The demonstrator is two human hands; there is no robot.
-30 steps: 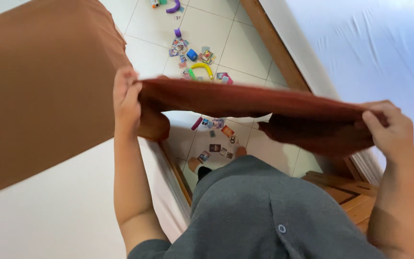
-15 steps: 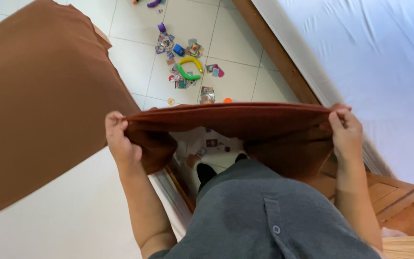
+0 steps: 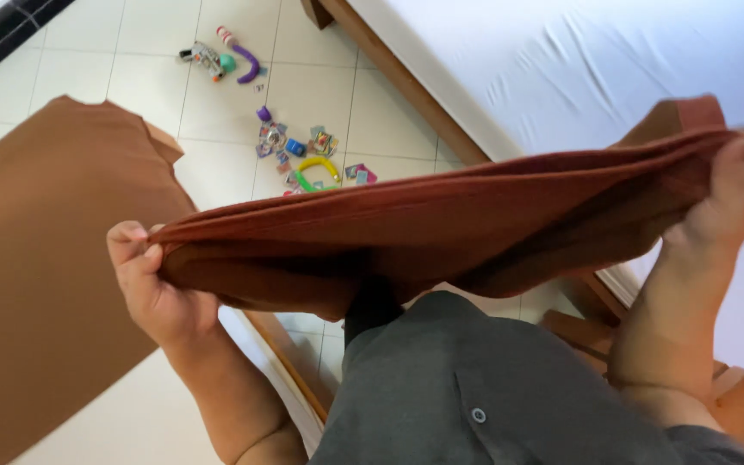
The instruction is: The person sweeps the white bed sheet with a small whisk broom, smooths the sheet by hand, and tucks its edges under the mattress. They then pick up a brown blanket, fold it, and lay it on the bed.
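Note:
A rust-brown cloth (image 3: 441,228) hangs stretched between my two hands, folded into a long band in front of my grey shirt (image 3: 492,387). My left hand (image 3: 152,288) pinches its left end with fingers closed. My right hand (image 3: 725,202) grips the right end, raised higher, so the cloth slopes up to the right. The lower fold sags in the middle and hides part of the floor behind it.
A brown sheet (image 3: 45,275) covers a surface at the left. A bed with a white sheet (image 3: 613,60) and wooden frame (image 3: 406,82) lies at the right. Several small colourful toys (image 3: 303,155) are scattered on the tiled floor (image 3: 139,77).
My hands have drawn the cloth out wider and tauter, the right hand rising higher. The view has tilted, showing more of the floor and toys above the cloth.

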